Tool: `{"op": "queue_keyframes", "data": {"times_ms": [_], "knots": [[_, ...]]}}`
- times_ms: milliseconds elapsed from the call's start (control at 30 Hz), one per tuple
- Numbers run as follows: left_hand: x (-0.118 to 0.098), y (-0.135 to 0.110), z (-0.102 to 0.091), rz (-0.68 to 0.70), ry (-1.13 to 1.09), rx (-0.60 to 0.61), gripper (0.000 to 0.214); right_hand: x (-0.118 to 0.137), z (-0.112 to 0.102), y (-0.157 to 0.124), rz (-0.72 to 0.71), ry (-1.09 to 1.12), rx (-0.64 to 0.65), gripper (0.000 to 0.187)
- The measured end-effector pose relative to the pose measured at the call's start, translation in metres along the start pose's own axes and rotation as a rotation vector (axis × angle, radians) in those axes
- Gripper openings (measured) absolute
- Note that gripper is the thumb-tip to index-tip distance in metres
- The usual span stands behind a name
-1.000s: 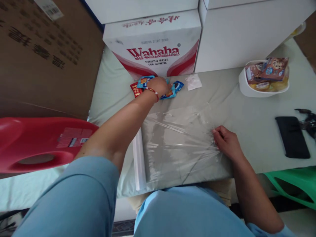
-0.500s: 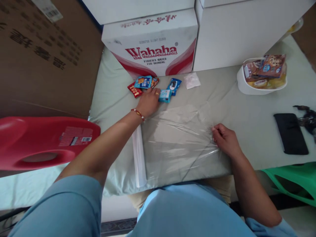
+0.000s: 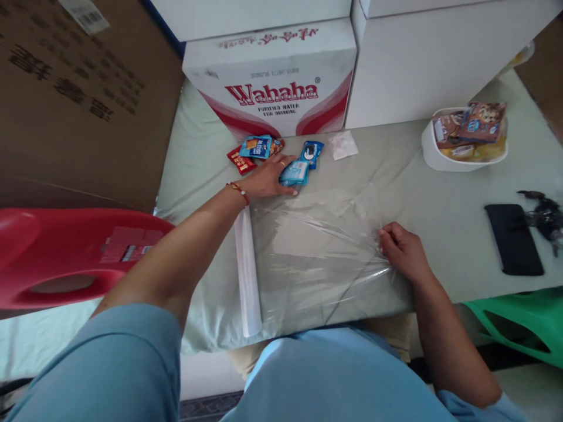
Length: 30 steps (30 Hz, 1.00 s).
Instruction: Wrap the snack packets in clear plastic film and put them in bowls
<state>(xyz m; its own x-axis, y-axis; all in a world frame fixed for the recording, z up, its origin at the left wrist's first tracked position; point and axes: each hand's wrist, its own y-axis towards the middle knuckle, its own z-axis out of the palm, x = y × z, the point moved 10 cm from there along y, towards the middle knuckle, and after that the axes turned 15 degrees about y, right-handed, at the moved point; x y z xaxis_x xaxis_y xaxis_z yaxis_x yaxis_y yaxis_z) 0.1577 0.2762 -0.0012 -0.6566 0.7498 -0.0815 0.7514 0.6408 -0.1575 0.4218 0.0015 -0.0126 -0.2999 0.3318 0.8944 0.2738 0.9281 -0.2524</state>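
Pale green cloth covers the table [image 3: 444,211], with a white-and-red Wahaha carton [image 3: 281,88] standing at its back. Clear film [image 3: 316,240] lies in front of the carton, running from a roll [image 3: 248,275] on its left to the right hand [image 3: 402,249], whose thumb and fingers pinch a gathered edge. Nearer the carton, the left hand [image 3: 266,177] has thumb and forefinger apart on opposite sides of a light-blue packet [image 3: 295,172]; whether they press on it cannot be told. That packet lies just before the carton, beside a dark-blue packet [image 3: 313,151] and near the film's far margin; whether it rests on the film is unclear. Creases converge on the right hand, so a steady, level pull there would probably keep the film flatter, while the left hand would do best to take the packet by its sides and lift it rather than drag it. Close against the carton's front, a red packet [image 3: 240,160] and an orange-and-blue packet [image 3: 256,146] leave little room behind the left fingers. More room lies forward and right of the carton, between the film and a white tub [image 3: 466,166]. Farthest forward from the carton, the roll's end comes near the table's front edge, which calls for care.
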Motion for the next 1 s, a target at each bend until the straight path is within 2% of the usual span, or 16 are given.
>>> {"op": "queue_keyframes", "data": {"times_ms": [167,233,333,500,633,700,800,1000], "knots": [[-0.001,-0.004,-0.004,0.005,-0.073,-0.030,0.087,0.000,-0.001,0.000,-0.001,0.000,-0.004,0.037],[-0.002,-0.001,-0.007,0.011,-0.105,-0.060,0.085,0.001,-0.001,0.000,0.000,0.002,-0.013,0.036],[-0.003,0.005,-0.007,0.001,-0.098,-0.063,0.087,0.001,-0.001,0.000,-0.008,0.008,-0.013,0.037],[-0.002,0.013,-0.002,-0.031,0.051,0.026,0.109,-0.001,-0.001,-0.001,-0.003,0.020,-0.006,0.037],[-0.012,0.018,-0.009,-0.015,0.176,0.039,0.083,-0.003,-0.002,-0.001,0.017,0.023,-0.018,0.037],[-0.011,0.019,-0.010,-0.063,0.214,0.057,0.071,-0.004,-0.002,-0.001,0.009,0.029,-0.014,0.038],[-0.004,0.013,-0.008,-0.142,0.259,0.102,0.065,-0.003,-0.002,0.000,-0.032,0.038,-0.009,0.040],[0.000,-0.009,-0.011,-0.271,0.220,0.077,0.082,-0.005,-0.002,0.000,-0.057,0.065,-0.020,0.037]]}}
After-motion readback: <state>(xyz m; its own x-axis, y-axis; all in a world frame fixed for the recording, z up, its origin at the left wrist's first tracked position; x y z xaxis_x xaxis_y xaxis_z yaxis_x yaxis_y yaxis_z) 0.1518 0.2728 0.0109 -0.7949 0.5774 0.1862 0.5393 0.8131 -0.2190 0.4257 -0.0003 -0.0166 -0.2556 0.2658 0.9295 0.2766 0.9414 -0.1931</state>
